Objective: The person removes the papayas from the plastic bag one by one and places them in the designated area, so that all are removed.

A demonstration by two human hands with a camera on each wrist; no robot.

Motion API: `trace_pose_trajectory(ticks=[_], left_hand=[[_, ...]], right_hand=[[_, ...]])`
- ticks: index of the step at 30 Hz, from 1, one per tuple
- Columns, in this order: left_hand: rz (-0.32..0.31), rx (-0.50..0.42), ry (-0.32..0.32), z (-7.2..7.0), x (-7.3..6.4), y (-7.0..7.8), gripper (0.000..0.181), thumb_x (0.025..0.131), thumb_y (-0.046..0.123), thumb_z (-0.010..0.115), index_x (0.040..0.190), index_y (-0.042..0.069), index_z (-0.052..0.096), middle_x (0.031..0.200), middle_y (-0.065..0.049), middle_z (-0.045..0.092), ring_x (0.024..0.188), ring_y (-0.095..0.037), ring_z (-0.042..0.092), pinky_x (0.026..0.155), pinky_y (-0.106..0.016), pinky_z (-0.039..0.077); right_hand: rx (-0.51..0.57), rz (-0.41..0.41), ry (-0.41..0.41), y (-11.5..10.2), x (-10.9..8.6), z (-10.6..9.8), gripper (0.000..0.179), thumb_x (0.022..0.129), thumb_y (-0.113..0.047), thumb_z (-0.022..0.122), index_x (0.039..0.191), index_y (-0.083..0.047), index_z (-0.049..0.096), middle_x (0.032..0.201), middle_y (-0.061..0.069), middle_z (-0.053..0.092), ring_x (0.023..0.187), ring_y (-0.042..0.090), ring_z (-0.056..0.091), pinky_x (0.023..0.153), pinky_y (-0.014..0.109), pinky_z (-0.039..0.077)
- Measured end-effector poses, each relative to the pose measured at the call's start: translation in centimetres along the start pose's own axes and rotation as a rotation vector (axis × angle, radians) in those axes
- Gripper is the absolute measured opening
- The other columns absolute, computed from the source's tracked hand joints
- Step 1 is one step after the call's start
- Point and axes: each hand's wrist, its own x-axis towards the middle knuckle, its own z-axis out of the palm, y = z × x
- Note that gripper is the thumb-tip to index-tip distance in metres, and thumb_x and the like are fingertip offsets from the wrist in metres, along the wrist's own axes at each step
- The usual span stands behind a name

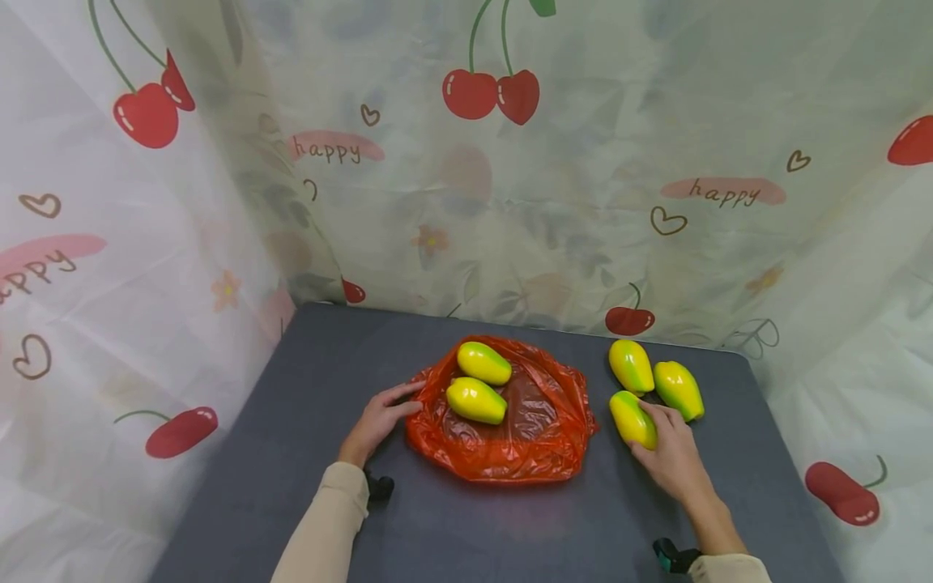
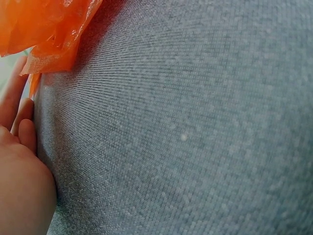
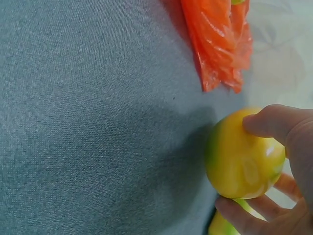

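Observation:
A red plastic bag [image 1: 510, 465] lies spread on the dark grey table, its mouth facing up. Two glossy yellow-green papayas [image 1: 479, 363] rest in its left half. At the bag's left edge is my left hand [image 1: 381, 417], fingers extended and fingertips at the plastic, thumb apart from them. My right hand [image 1: 672, 457] grips another papaya [image 1: 632, 419] to the right of the bag, its thumb on the near side and fingers round the far side in the right wrist view. Just beyond that hand lie two more papayas, one farther back [image 1: 630, 364] and one to the right [image 1: 679, 389].
A light curtain [image 1: 554, 202] printed with cherries and hearts hangs behind the table and at both sides. The table's [image 1: 510, 534] back edge runs close behind the bag and the loose papayas. Each wrist wears a dark strapped device.

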Motion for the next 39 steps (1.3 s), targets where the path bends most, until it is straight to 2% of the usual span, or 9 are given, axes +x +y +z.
trace_pose_trajectory(ticks=[18,33,39], left_hand=[[-0.011,0.012,0.008,0.0,0.1,-0.1,0.049,0.093,0.044,0.072,0.14,0.036,0.062,0.165,-0.006,0.037,0.157,-0.033,0.026,0.128,-0.06,0.018],[-0.009,0.021,0.007,0.0,0.5,-0.4,0.05,0.091,0.048,0.072,0.139,0.038,0.063,0.166,-0.006,0.036,0.158,-0.033,0.025,0.128,-0.061,0.017],[-0.009,0.022,0.006,0.0,0.5,-0.4,0.049,0.092,0.047,0.072,0.139,0.037,0.063,0.166,-0.006,0.036,0.158,-0.034,0.025,0.128,-0.061,0.017]], right_hand=[[-0.002,0.074,-0.011,1.7,0.1,0.3,0.071,0.091,-0.015,0.072,0.151,0.002,0.038,0.142,0.036,0.038,0.124,0.057,0.041,0.101,0.073,0.038],[0.004,0.122,-0.038,1.3,0.0,0.1,0.08,0.095,-0.026,0.071,0.156,0.003,0.028,0.146,0.036,0.032,0.126,0.058,0.035,0.104,0.073,0.035],[-0.006,0.136,-0.017,0.9,0.0,0.2,0.081,0.094,-0.028,0.071,0.156,0.003,0.029,0.146,0.036,0.031,0.125,0.059,0.032,0.103,0.073,0.034]])
